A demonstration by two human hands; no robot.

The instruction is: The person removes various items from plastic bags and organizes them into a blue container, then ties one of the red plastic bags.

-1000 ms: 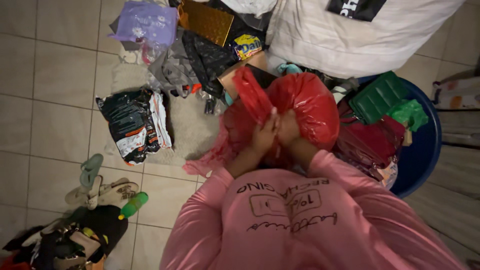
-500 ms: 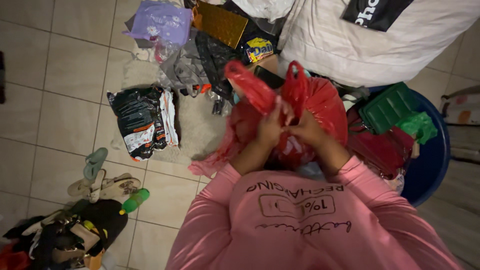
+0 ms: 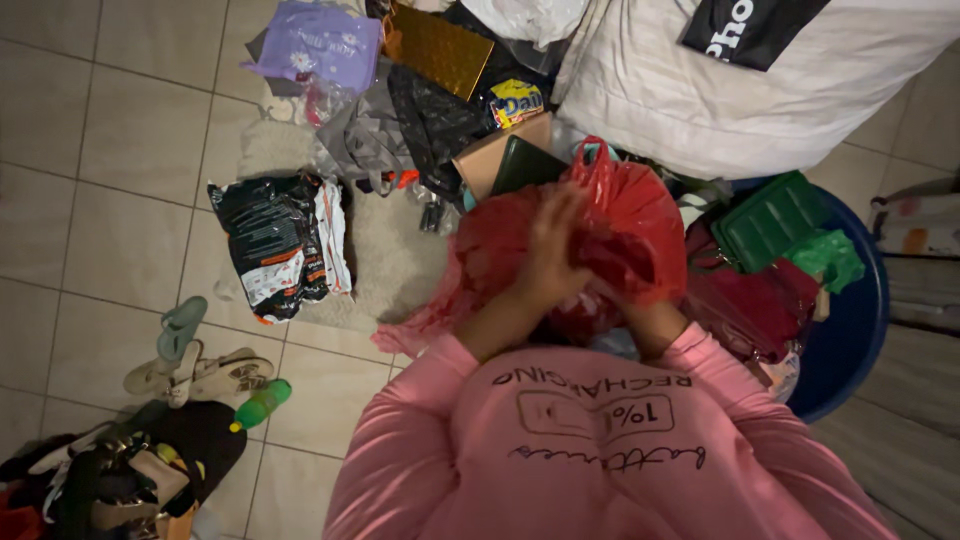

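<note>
Obs.: red plastic bag (image 3: 610, 215) sits in front of the person's chest, between the blue tub (image 3: 858, 330) on its right and the pale rug (image 3: 385, 255) on its left. Half a second ago both bag handles stood up, pinched one in each hand. Now only one handle loop shows, at the bag's top edge; the other has dropped under the left hand (image 3: 555, 245), which lies flat on the bag's upper left face, fingers spread, not clenched. The right hand (image 3: 625, 290) is sunk in the bag's folds, mostly hidden; cannot tell whether it grips plastic or merely presses. Hands close together, both on the bag.

Reading: the mouth of the bag looks drawn in and pressed down rather than held open; judged as closing or compacting, not confirmed.

Edges and room, all relative to the bag:
- Right: tub rim close by, tub crowded with a green tray (image 3: 770, 220) and dark red cloth; little free room.
- Beyond: white bundle (image 3: 740, 95), a dark green flat item (image 3: 525, 165) and a tan box touching or just behind the bag's top.
- Left: rug, then a black printed packet (image 3: 270, 245), near but apart.
- Further left: tiled floor (image 3: 110, 200), sandals (image 3: 195, 365), green bottle (image 3: 260, 405); widest open stretch lies here.
</note>
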